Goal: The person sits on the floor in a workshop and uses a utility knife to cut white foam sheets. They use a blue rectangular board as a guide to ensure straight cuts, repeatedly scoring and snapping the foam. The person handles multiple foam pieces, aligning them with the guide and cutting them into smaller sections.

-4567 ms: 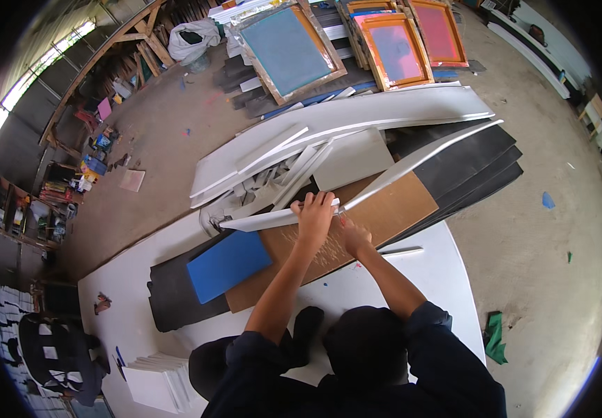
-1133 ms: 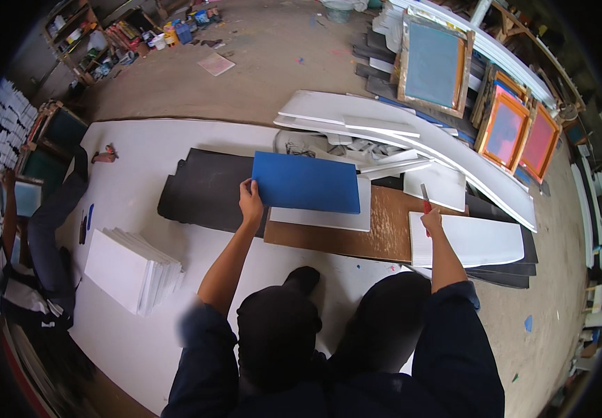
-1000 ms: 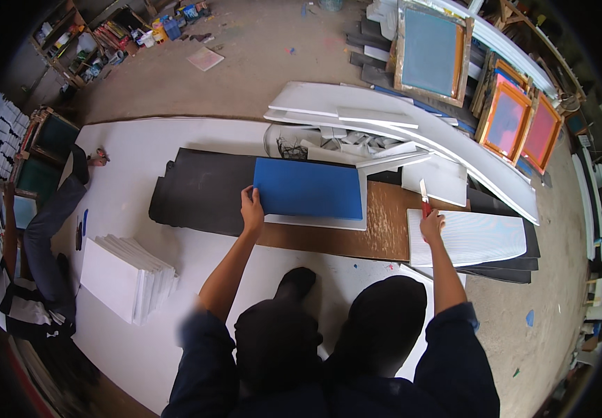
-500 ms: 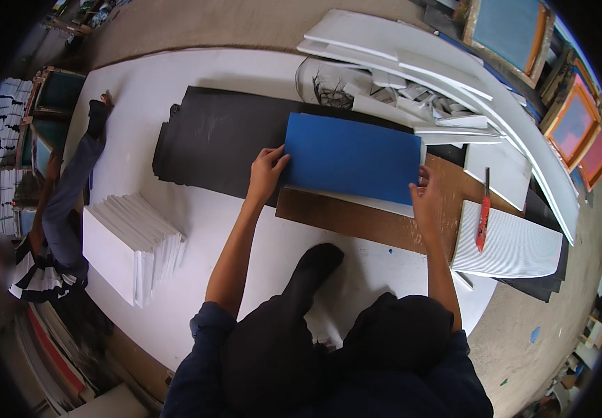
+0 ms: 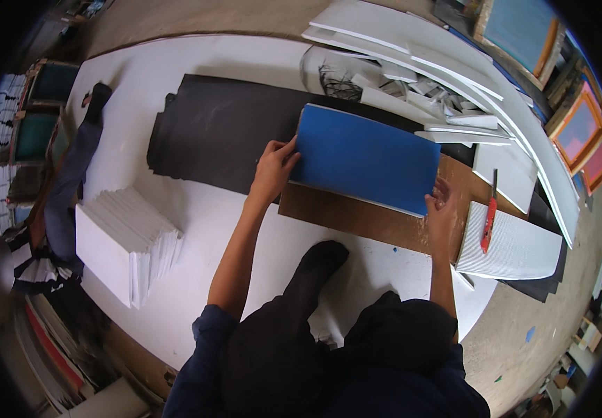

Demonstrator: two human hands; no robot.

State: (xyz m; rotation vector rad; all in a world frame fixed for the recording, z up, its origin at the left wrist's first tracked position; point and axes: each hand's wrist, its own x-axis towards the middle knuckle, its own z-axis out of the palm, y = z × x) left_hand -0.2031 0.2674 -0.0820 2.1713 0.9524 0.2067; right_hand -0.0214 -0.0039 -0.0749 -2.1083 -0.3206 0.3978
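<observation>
A rectangular blue board (image 5: 367,160) lies over a brown board (image 5: 349,213), with a thin white edge showing along its lower and right sides. My left hand (image 5: 273,167) pinches its left edge between thumb and fingers. At the lower right corner, my right hand (image 5: 442,209) has its fingers curled against the edge. A black mat (image 5: 221,132) extends leftward from the blue board. To the right, a red utility knife (image 5: 488,226) rests on a ribbed white sheet (image 5: 524,245), apart from my right hand.
A stack of white panels (image 5: 116,237) stands at left on the large white sheet (image 5: 175,265) under my feet. White offcuts (image 5: 426,97) and long white strips (image 5: 412,52) lie at the far right. Another person's leg (image 5: 71,188) reaches in from the left, and framed screens (image 5: 580,132) lean at right.
The white layer that stuck out beneath the blue board now shows only as a thin edge. The blue board has turned slightly, its right end nearer me; both hands remain at its edges.
</observation>
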